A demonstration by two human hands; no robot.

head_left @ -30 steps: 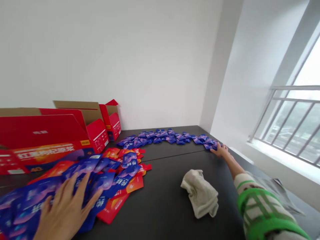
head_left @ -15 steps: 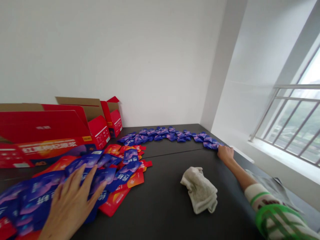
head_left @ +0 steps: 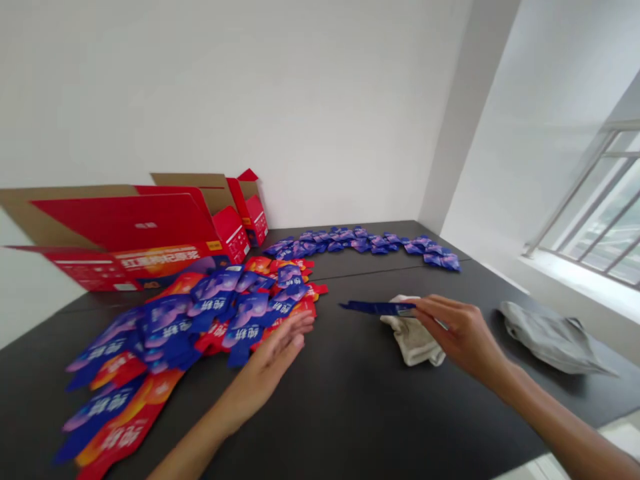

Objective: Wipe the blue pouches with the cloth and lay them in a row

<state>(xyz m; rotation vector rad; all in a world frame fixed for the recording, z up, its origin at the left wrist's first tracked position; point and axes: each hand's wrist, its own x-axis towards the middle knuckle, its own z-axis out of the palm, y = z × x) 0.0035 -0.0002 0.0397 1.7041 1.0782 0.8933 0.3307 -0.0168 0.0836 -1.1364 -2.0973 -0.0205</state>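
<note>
A flat blue pouch [head_left: 376, 307] is pinched between the thumb and fingers of my right hand [head_left: 453, 327], seen almost edge-on above the table and partly in front of a crumpled light grey cloth [head_left: 416, 340]. My left hand [head_left: 281, 352] is open, its fingers stretched out close together, at the right edge of a heap of pouches. The heap mixes blue pouches [head_left: 165, 319] with red-orange pouches [head_left: 125, 433] beneath and beside them. Along the far side of the table runs a curved, overlapping row of blue pouches [head_left: 361, 244].
Open red cartons [head_left: 165, 223] with brown insides stand at the back left against the wall. A grey fabric item [head_left: 547, 337] lies near the right edge of the black table [head_left: 340, 413]. A window with a metal railing [head_left: 575, 193] is on the right.
My right hand has come back from the row's right end toward the middle and now holds a blue pouch. My left hand has lifted off the heap and moved right. The view has shifted.
</note>
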